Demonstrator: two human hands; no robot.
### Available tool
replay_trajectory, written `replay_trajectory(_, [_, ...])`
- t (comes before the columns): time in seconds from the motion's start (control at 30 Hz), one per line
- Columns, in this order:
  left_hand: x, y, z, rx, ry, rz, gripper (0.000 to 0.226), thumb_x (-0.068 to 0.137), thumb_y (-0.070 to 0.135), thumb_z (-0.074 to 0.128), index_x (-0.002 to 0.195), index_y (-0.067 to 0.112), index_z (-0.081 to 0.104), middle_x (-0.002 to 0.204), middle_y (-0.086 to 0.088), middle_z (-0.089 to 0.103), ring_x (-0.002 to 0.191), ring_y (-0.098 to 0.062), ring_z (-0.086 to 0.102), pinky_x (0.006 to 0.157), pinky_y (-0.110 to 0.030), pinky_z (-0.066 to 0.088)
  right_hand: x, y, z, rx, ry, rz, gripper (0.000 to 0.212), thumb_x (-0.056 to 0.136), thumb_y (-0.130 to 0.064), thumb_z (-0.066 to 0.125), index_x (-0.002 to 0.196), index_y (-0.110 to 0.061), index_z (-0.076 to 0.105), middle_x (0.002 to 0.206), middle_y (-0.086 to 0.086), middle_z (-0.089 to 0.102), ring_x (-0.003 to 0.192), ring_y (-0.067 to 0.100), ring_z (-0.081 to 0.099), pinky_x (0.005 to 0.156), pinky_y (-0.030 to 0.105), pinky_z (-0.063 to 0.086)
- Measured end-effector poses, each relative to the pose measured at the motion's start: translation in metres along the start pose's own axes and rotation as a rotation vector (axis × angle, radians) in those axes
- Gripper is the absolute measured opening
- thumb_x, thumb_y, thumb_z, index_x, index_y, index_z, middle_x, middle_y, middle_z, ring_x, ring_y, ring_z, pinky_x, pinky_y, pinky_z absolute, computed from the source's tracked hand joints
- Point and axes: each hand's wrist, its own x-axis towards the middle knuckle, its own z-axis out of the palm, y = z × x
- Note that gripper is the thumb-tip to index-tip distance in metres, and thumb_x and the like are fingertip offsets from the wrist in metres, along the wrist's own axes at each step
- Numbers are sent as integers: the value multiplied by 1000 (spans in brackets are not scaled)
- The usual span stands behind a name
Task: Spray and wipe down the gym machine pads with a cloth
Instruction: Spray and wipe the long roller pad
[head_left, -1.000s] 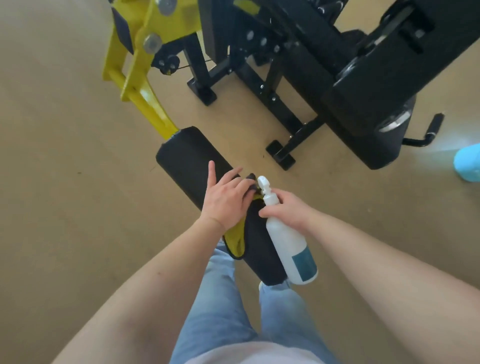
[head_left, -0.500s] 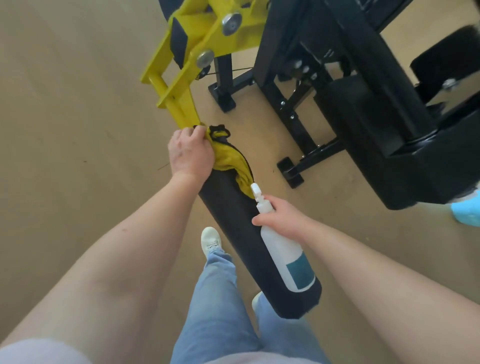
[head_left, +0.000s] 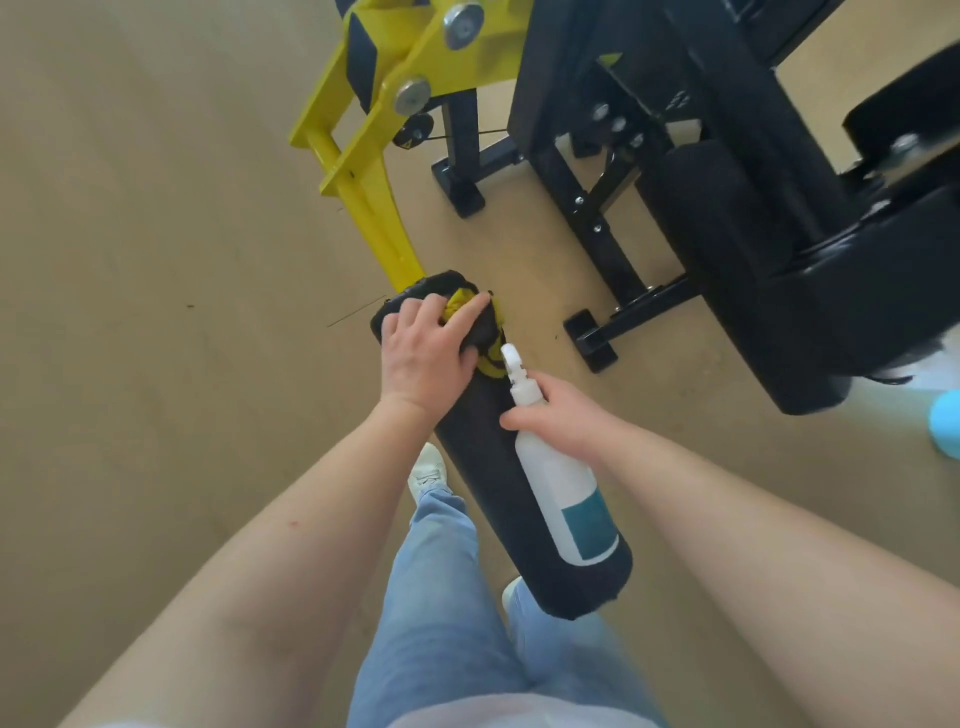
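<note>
A long black roller pad (head_left: 498, 483) hangs from the yellow machine arm (head_left: 374, 208) and runs toward me. My left hand (head_left: 423, 353) presses a yellow cloth with black trim (head_left: 488, 358) onto the pad's far end, near the yellow arm. The cloth is mostly hidden under my fingers. My right hand (head_left: 556, 415) grips a white spray bottle (head_left: 566, 493) with a teal label around its neck. The bottle lies along the right side of the pad, nozzle pointing at the cloth.
The black machine frame (head_left: 597, 218) with its floor feet stands to the right, and a large black seat pad (head_left: 831, 312) beyond it. A light blue object (head_left: 945, 421) sits at the right edge. My legs and white shoes are under the pad on a tan floor.
My left hand slid the cloth from the pad's middle up to its far end and now sits slightly back from the tip. The right hand kept the bottle beside the pad.
</note>
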Motion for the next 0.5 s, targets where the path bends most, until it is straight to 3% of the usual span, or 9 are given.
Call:
replay_trajectory(0.07, [-17, 5, -2, -69, 21, -138, 46, 85, 21, 64, 130, 26, 68, 107, -14, 56, 90, -37, 52, 74, -43, 51, -7, 10, -1, 30, 15, -16, 22, 95, -26, 70, 108, -36, 55, 97, -1, 61, 89, 19, 62, 69, 29, 47])
replay_trajectory(0.13, [-34, 17, -3, -155, -58, -226, 38, 88, 28, 64, 126, 24, 67, 114, -15, 51, 92, -36, 52, 77, -42, 54, -15, 20, -1, 31, 10, -40, 23, 96, -28, 69, 109, -38, 53, 100, -1, 61, 90, 17, 62, 70, 29, 47])
replay_trajectory(0.2, [-51, 36, -3, -139, -132, -230, 37, 88, 43, 66, 121, 25, 66, 113, -10, 48, 88, -30, 51, 76, -35, 49, -23, 29, 0, 27, -1, -62, 26, 96, -26, 69, 114, -37, 53, 100, -3, 61, 89, 14, 61, 69, 27, 47])
replay_trajectory(0.27, [-68, 54, 0, -100, -165, -229, 40, 87, 51, 67, 119, 26, 64, 108, -6, 47, 80, -25, 49, 71, -32, 46, -33, 41, -3, 50, 6, -82, 22, 96, -23, 69, 105, -39, 56, 98, -2, 62, 89, 15, 62, 71, 28, 49])
replay_trajectory(0.4, [-105, 90, 7, -30, -225, -208, 38, 93, 50, 63, 123, 26, 60, 104, -3, 45, 71, -23, 48, 64, -32, 45, -59, 77, -19, 116, 60, -103, 22, 95, -19, 69, 98, -37, 56, 94, -1, 59, 88, 17, 59, 76, 31, 49])
replay_trajectory(0.5, [-140, 124, 16, 0, -281, -199, 35, 96, 49, 59, 123, 28, 58, 101, 1, 41, 65, -23, 47, 61, -30, 41, -81, 111, -35, 105, 59, -111, 31, 94, -16, 70, 111, -38, 58, 95, -9, 59, 89, 10, 58, 74, 25, 46])
